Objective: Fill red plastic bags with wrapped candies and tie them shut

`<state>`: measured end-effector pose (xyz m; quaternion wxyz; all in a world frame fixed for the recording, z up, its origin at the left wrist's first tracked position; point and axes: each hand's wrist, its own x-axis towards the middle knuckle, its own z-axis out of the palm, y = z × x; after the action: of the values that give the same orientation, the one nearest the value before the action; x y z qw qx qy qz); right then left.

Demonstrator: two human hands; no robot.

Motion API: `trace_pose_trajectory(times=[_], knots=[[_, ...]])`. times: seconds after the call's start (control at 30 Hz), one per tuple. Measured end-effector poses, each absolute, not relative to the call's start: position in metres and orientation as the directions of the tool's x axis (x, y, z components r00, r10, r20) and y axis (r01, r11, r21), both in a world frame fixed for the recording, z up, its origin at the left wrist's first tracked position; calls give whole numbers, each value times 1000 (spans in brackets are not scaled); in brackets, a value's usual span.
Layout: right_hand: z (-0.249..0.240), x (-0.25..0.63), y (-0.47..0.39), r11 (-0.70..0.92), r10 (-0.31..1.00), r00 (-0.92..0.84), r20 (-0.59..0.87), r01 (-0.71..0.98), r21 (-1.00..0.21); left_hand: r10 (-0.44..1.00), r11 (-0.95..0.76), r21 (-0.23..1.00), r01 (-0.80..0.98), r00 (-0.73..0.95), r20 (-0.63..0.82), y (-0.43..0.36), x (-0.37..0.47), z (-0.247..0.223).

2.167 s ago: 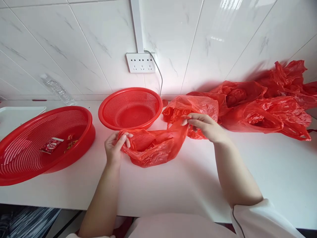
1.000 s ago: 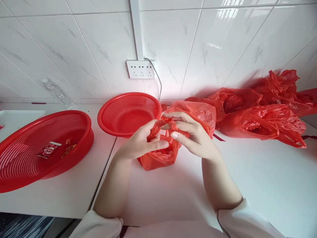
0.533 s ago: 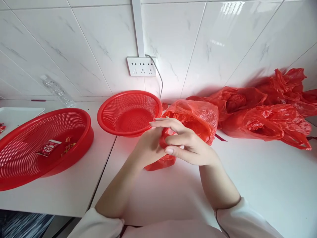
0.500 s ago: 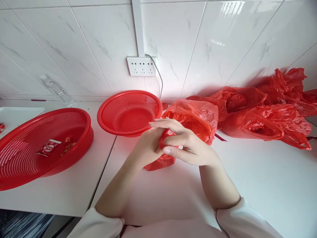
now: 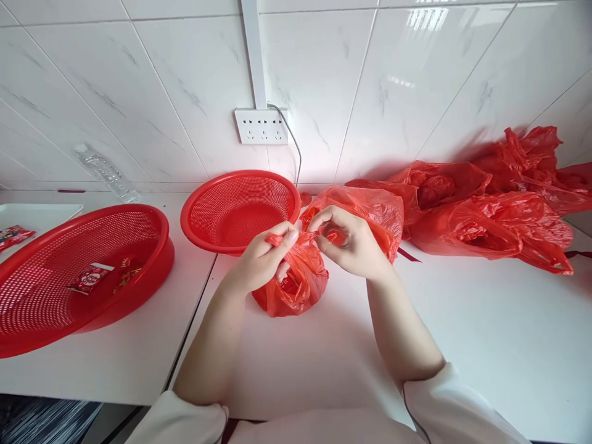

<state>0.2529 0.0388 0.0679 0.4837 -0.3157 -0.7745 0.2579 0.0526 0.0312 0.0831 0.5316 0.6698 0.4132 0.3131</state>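
Observation:
A small red plastic bag (image 5: pixel 308 287) rests on the white table in front of me, with wrapped contents partly showing through its opening. My left hand (image 5: pixel 266 256) pinches the twisted top of this bag, a red end poking out above the thumb. On the other side, my right hand (image 5: pixel 346 240) grips a strand of the same bag between thumb and forefinger. Right behind my hands lies a larger red bag (image 5: pixel 379 209), partly covered by my right hand.
Red baskets, one round (image 5: pixel 240 213) and one large (image 5: pixel 139 296) with a few packets inside, stand left. Several red bags (image 5: pixel 485 228) lie at the right. A clear bottle (image 5: pixel 107 172) leans at the wall near a white tray (image 5: pixel 50 213). A socket strip (image 5: pixel 261 126) is on the wall.
My hands have moved apart from their overlapped position, and the bag's twisted top now shows between them. More of the small bag is visible. A red packet shows further into view on the tray.

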Motion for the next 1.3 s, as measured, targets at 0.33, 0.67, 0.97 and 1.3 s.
trace_pose_trajectory(times=[0.33, 0.67, 0.97, 1.3], knots=[[78, 264, 23, 695, 555, -759, 341, 197, -691, 852, -291, 919, 266, 509, 122, 40, 44, 81], [65, 249, 39, 532, 800, -430, 419, 182, -827, 554, -775, 174, 608, 520, 650, 26, 55, 72], [62, 260, 45, 529, 790, -444, 423, 146, -836, 491, -811, 188, 553, 470, 734, 43, 57, 60], [68, 288, 44, 522, 843, -346, 411, 343, -781, 632, -758, 339, 557, 498, 594, 43, 38, 71]])
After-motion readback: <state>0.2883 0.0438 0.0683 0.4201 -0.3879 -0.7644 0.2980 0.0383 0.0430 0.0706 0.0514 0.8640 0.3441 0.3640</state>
